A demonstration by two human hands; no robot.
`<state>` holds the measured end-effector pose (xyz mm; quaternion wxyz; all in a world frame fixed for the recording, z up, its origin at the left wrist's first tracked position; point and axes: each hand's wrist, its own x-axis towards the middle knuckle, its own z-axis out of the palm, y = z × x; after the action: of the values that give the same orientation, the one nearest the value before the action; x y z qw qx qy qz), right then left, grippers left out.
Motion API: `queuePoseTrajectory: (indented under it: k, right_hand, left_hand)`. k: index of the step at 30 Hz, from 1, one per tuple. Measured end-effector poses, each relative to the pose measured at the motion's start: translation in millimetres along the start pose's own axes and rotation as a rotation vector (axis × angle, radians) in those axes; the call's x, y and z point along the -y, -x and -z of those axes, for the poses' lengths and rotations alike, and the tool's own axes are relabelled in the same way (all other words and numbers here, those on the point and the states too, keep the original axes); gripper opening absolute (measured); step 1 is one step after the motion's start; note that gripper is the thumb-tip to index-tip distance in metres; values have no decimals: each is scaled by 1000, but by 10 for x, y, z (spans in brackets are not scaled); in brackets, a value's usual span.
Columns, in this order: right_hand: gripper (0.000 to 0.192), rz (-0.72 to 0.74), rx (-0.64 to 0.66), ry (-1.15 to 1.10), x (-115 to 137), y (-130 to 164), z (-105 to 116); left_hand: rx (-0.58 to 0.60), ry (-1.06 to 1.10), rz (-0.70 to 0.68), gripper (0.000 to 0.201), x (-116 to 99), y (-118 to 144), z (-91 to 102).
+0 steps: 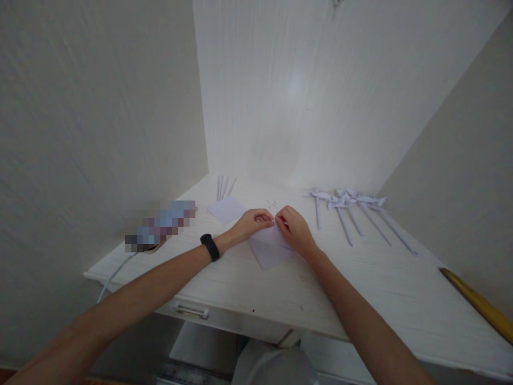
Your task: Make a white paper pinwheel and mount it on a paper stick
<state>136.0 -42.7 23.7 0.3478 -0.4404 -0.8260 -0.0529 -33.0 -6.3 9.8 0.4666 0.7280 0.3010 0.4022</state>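
Observation:
A square sheet of white paper lies at the middle of the desk, one corner toward me. At its far corner the fingertips of my left hand, with a black band on the wrist, are pinched on the paper. My right hand pinches right beside it, the two sets of fingertips nearly touching. A small white bit shows between them, too small to make out. Tiny white paper scraps lie just beyond my hands.
Several paper pinwheels on rolled sticks lie at the back right. At the back left are more white paper and several thin paper sticks. A blurred-out device with a cable stands left. A yellow object lies at the right edge.

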Motion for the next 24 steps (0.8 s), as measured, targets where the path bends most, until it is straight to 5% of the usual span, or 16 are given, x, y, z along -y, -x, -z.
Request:
queuePoseTrajectory:
  k: [7, 24]
  right_hand:
    - [15, 8, -3, 3, 11, -8, 14]
    - [26, -230, 46, -80, -199, 46, -153]
  left_hand:
    - [-12, -8, -26, 20, -18, 0, 5]
    - [-263, 9, 27, 16, -46, 4, 56]
